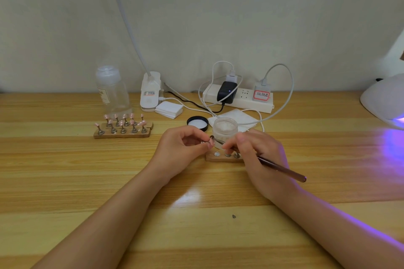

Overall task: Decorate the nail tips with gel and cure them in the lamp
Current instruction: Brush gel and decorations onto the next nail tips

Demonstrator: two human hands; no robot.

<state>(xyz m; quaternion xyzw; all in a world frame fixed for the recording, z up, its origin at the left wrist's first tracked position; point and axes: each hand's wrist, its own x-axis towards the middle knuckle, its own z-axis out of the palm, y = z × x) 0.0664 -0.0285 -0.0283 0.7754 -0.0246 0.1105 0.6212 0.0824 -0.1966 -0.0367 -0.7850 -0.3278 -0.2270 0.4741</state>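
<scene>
Both hands are working close together over the wooden table [65, 181]. Her left hand [182, 148] is pinching a small metal stand with a pink nail tip [210, 143] on it, fingers curled round its base, while the right hand [251, 150] is gripping a brown nail brush [282, 168] like a pen, its tip touching the nail tip. Just beneath the fingers a short wooden holder block [213, 157] is lying with round metal spots showing along its top. Right behind the hands an open frosted jar [225, 128] is standing, holding something whitish; its black lid [197, 123] is lying upturned just to the left. Further left, two wooden blocks are carrying more pink nail tips on stands [122, 125], near a clear bottle [112, 91]. At the far right a white curing lamp [384, 98] is casting violet light across the table.
</scene>
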